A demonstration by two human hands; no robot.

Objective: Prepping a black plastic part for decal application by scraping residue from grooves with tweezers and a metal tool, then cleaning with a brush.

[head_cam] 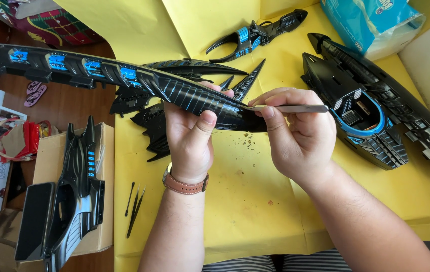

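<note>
Left hand grasps long black-and-blue model panel, extending toward 10 o'clock. Right hand pinches metal file against panel's end. Black hull at 3 o'clock.

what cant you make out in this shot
Head view only:
- Tip of the metal tool in the right hand: hidden against the long black model panel.
- Panel's far end: cut off by the left edge.
- Left hand fingers: behind the panel.
- Specks on the yellow paper: too small to identify.

blue-white soft tissue pack, top right | brown cardboard box, lower left, under black model part
</note>
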